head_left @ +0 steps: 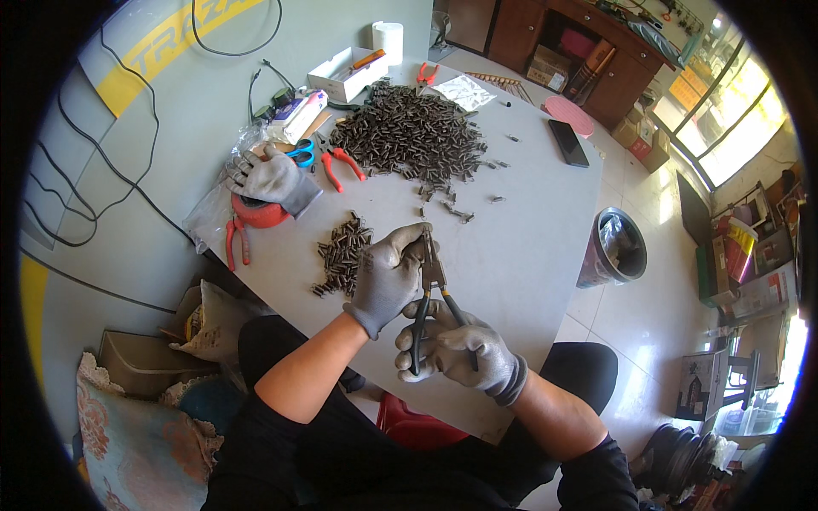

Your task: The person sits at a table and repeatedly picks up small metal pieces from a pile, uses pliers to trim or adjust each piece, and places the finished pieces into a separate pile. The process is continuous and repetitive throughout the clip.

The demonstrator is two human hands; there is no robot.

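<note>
My right hand [473, 354], in a grey work glove, grips the dark handles of a pair of pliers [434, 271] whose long jaws point away from me. My gloved left hand [390, 265] is at the jaw tips, its thumb and fingers closed around something small there, mostly hidden; I cannot tell what it is. Just left of that hand lies a small pile of metal coil springs [342, 255]. Farther back on the grey table [511, 255] spreads a large heap of dark coil springs [412, 131], with several loose ones at its near and right edges.
Red-handled pliers [342, 167], blue-handled scissors [301, 153], a spare glove [271, 179], a red tape roll [259, 212] and more red-handled pliers [237, 243] lie at the left. A white box [348, 75] and a paper roll [388, 43] stand behind. A phone [568, 144] lies right; a bin [613, 246] stands on the floor.
</note>
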